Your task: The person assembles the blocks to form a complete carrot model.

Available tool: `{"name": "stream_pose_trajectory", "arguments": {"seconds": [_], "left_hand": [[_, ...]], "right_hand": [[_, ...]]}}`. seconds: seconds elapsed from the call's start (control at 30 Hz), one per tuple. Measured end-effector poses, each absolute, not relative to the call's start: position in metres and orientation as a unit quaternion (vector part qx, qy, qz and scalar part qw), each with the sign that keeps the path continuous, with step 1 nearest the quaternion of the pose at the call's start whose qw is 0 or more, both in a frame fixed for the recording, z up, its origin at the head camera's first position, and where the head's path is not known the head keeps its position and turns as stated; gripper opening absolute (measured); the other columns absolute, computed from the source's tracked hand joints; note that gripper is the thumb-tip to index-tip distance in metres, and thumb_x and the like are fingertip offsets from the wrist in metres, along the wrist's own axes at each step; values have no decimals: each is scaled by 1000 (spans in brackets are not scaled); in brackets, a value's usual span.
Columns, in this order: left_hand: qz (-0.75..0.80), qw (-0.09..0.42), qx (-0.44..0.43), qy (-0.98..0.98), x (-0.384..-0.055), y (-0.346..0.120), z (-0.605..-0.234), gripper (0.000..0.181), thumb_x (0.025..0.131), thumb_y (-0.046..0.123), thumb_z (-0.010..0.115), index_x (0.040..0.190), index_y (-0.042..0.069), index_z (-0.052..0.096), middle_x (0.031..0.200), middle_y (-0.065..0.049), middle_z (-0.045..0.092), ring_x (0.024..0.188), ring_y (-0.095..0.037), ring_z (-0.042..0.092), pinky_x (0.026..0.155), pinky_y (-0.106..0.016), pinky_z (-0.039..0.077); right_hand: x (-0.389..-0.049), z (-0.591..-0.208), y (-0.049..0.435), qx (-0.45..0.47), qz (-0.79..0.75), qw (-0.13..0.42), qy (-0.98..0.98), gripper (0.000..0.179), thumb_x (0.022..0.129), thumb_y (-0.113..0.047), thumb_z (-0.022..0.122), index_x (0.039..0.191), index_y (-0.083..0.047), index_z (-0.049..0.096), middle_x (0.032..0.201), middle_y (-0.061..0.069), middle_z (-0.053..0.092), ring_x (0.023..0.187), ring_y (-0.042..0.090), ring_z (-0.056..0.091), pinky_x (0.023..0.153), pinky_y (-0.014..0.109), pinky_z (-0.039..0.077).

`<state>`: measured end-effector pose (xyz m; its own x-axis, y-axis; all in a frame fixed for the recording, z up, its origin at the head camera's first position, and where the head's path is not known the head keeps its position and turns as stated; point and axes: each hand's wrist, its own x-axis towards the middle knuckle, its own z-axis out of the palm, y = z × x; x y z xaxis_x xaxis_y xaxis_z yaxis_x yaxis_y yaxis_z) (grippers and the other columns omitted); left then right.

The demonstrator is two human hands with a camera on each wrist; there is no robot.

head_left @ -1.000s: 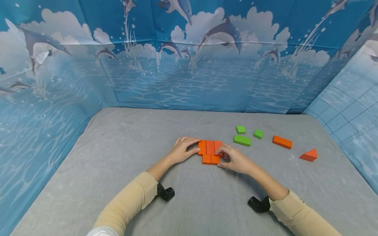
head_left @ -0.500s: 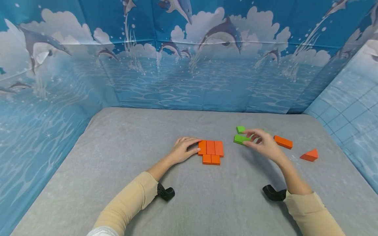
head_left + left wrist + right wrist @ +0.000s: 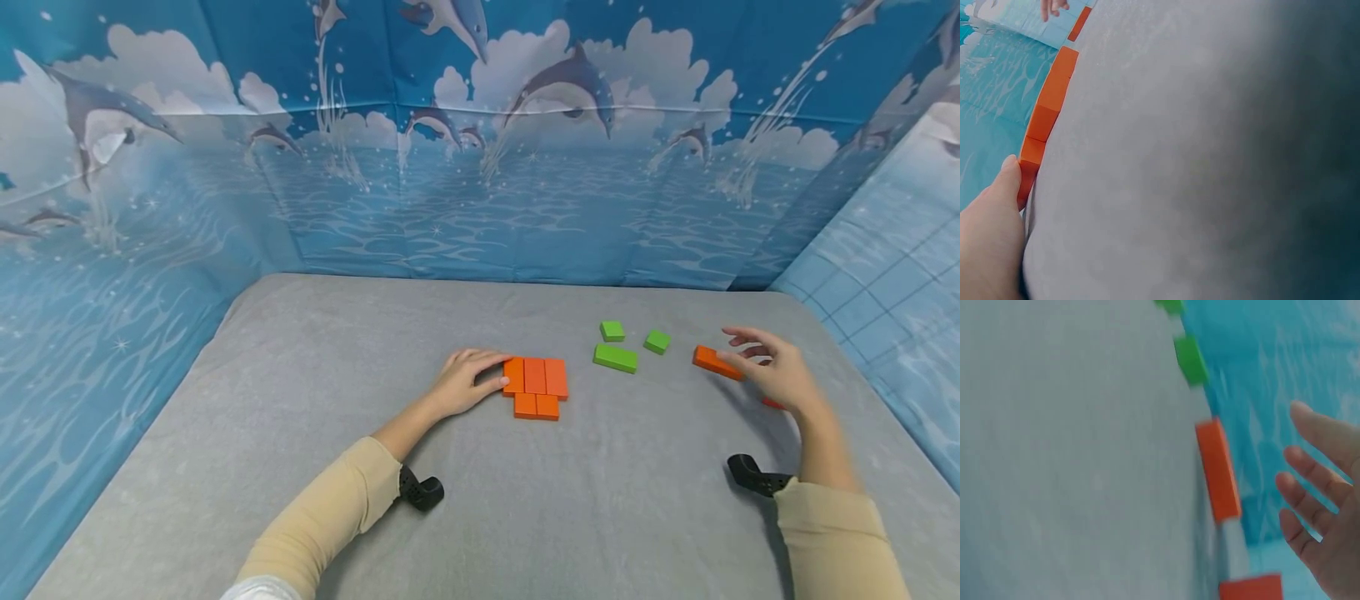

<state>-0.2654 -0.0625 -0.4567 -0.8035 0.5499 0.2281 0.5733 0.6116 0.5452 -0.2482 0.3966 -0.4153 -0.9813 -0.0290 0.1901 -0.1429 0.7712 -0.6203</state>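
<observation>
In the head view, several flat orange blocks lie side by side: a row of longer ones with two short ones below. My left hand rests at the left edge of this group, its thumb and index finger touching the leftmost block. The left wrist view shows the thumb against the end of the orange blocks. Over on the right, my right hand hovers with spread fingers and holds nothing. Below its thumb lies a long orange block. An orange triangular block is mostly hidden behind that hand.
Between the orange group and the right hand lie a long green block and two small green blocks, one at the back and one to the right. A blue dolphin-print curtain borders the grey tabletop.
My right hand has left the orange group, passed over the green blocks and moved right to the long orange block. My left hand has stayed in place.
</observation>
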Motion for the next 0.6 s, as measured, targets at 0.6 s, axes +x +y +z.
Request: {"name": "stream_pose_trajectory", "arguments": {"seconds": [0.6], "left_hand": [[-310, 17, -310, -899, -264, -62, -455, 46, 92, 36, 53, 135, 19, 48, 135, -1, 48, 125, -22, 38, 106, -45, 18]], "right_hand": [[-248, -417, 413, 64, 255, 15, -965, 49, 89, -27, 60, 124, 6, 49, 113, 31, 49, 95, 44, 48, 66, 46, 47]]}}
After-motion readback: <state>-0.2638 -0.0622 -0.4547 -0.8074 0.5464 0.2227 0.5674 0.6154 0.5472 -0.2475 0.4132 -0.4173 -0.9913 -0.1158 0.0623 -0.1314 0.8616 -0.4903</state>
